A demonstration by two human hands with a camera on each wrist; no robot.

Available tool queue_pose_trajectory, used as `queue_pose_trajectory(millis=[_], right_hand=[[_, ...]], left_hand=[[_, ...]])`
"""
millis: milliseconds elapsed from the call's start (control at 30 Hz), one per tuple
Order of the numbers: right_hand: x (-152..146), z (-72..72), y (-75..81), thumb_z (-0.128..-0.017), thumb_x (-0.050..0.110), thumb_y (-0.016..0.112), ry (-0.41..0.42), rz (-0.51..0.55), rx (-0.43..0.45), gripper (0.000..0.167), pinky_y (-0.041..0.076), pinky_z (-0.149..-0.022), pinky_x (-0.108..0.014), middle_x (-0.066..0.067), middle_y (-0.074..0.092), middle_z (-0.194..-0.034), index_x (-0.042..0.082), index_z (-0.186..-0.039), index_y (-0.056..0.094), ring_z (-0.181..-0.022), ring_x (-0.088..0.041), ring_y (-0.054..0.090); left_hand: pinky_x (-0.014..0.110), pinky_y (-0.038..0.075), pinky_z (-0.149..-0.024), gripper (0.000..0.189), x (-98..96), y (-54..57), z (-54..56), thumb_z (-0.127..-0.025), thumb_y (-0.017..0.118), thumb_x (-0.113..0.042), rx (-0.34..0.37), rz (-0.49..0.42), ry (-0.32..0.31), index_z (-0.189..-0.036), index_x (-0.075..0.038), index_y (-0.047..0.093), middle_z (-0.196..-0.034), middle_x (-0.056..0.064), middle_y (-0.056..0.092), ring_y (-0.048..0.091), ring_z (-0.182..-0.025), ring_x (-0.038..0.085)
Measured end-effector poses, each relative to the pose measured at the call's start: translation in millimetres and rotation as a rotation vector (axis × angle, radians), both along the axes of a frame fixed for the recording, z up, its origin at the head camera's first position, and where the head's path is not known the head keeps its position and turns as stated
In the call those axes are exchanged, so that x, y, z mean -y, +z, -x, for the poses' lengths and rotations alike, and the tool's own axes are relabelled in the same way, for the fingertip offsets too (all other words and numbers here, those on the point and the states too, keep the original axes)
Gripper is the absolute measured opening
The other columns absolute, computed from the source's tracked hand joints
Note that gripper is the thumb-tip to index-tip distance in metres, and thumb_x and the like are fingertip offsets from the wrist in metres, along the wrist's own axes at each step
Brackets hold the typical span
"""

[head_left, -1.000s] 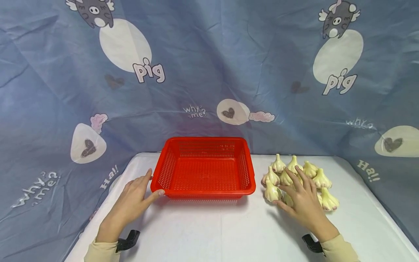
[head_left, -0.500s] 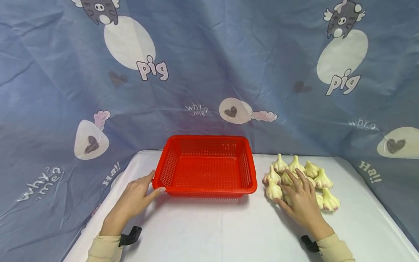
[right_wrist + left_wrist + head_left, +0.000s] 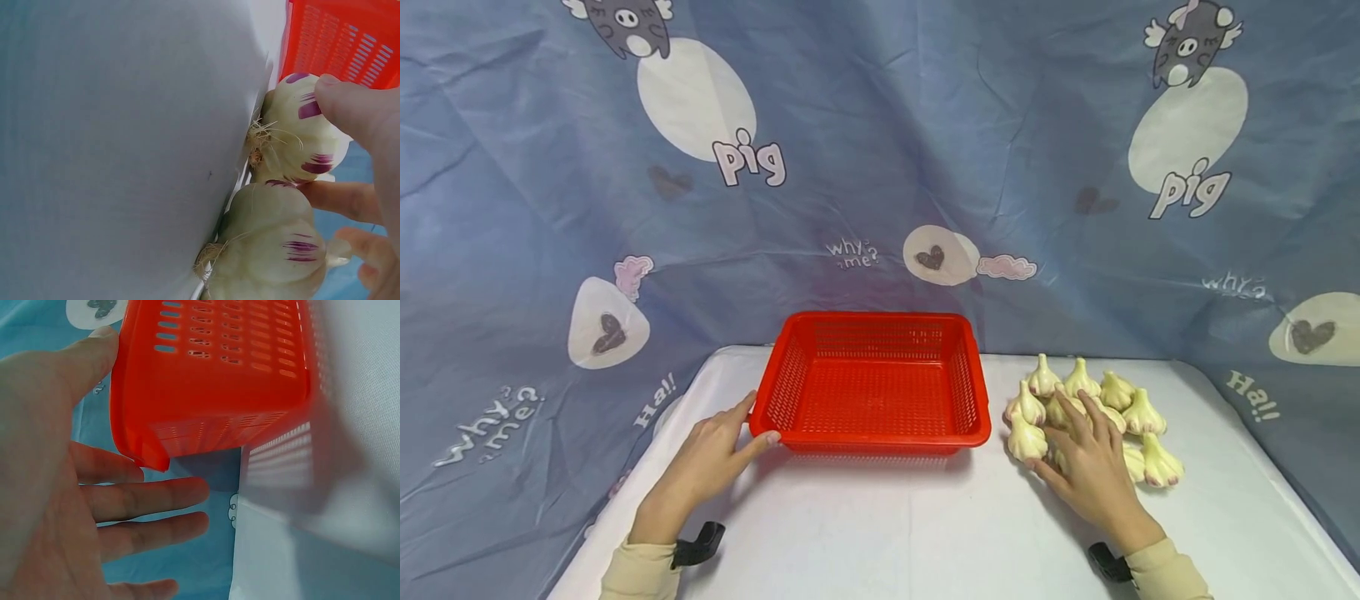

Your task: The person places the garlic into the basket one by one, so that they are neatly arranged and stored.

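A red plastic basket (image 3: 868, 404) with slotted walls stands on the white table. My left hand (image 3: 696, 467) is at its near left corner, fingers spread. In the left wrist view, the thumb (image 3: 94, 356) rests at the rim and the other fingers extend beside the corner. To the right of the basket lies a group of garlic bulbs (image 3: 1142, 412), pale with purple streaks. My right hand (image 3: 1097, 479) is spread over their near side and hides some. In the right wrist view, the thumb (image 3: 340, 100) touches one garlic bulb (image 3: 294, 144), with a finger (image 3: 344, 199) along its other side.
A blue cloth (image 3: 865, 183) printed with pigs and words hangs behind and beside the table (image 3: 880, 533). Each wrist wears a black device (image 3: 698, 544) below a beige sleeve (image 3: 640, 575).
The head view has shifted slightly. Both hands, the basket and the garlic bulbs keep nearly the same places relative to each other.
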State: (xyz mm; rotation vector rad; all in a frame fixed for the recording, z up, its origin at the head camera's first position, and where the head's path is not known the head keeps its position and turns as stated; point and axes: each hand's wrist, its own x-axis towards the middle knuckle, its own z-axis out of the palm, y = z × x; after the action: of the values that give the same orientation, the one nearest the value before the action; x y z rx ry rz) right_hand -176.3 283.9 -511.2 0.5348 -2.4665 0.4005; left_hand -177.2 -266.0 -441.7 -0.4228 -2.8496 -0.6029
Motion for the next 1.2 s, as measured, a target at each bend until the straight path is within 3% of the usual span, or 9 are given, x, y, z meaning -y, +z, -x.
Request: queue_pose_trajectory(millis=[233, 500, 767, 1000, 1200], right_hand=[[2.4, 0.1, -0.8, -0.075, 0.038, 0.089, 0.013, 0.010, 0.011, 0.049, 0.027, -0.105, -0.074, -0.026, 0.049, -0.157, 0.003, -0.108, 0.078, -0.153, -0.051, 0.027], [5.1, 0.3, 0.5, -0.074, 0.039, 0.082, 0.016, 0.053, 0.018, 0.048, 0.028, -0.103, -0.074, -0.026, 0.052, -0.154, 0.002, -0.103, 0.073, -0.150, -0.052, 0.032], [10.4, -1.7, 10.0, -0.071, 0.035, 0.079, -0.002, 0.122, 0.014, 0.048, 0.031, -0.101, -0.071, -0.025, 0.057, -0.148, 0.003, -0.106, 0.069, -0.145, -0.048, 0.037], [14.8, -3.0, 18.3, -0.071, 0.028, 0.082, -0.014, 0.164, 0.015, 0.051, 0.034, -0.089, -0.053, -0.020, 0.073, -0.112, 0.000, -0.109, 0.063, -0.120, -0.042, 0.052], [17.8, -3.8, 27.0, -0.070, 0.027, 0.082, -0.016, 0.204, -0.017, 0.052, 0.036, -0.086, -0.049, -0.016, 0.073, -0.100, -0.003, -0.108, 0.066, -0.106, -0.037, 0.056]], left_hand=[[0.063, 0.053, -0.100, 0.087, 1.9, -0.5, -0.9, -0.099, 0.072, -0.050, 0.020, -0.007, 0.004, -0.155, 0.010, 0.044, -0.132, 0.031, 0.068, 0.069, -0.116, 0.047], [0.063, 0.053, -0.101, 0.088, 2.4, -1.7, -1.5, -0.099, 0.071, -0.051, 0.026, -0.013, 0.001, -0.156, 0.009, 0.043, -0.133, 0.030, 0.068, 0.069, -0.118, 0.047], [0.062, 0.054, -0.099, 0.087, 3.2, -1.2, -1.1, -0.099, 0.071, -0.051, 0.022, -0.013, 0.000, -0.155, 0.010, 0.044, -0.132, 0.030, 0.069, 0.070, -0.116, 0.046], [0.062, 0.053, -0.101, 0.088, 3.3, -0.8, -1.7, -0.099, 0.071, -0.051, 0.030, -0.011, 0.002, -0.156, 0.010, 0.043, -0.138, 0.031, 0.066, 0.068, -0.119, 0.048], [0.062, 0.054, -0.101, 0.088, 1.8, 0.0, -1.0, -0.099, 0.071, -0.051, 0.023, -0.018, -0.009, -0.156, 0.010, 0.043, -0.138, 0.030, 0.066, 0.069, -0.119, 0.047]])
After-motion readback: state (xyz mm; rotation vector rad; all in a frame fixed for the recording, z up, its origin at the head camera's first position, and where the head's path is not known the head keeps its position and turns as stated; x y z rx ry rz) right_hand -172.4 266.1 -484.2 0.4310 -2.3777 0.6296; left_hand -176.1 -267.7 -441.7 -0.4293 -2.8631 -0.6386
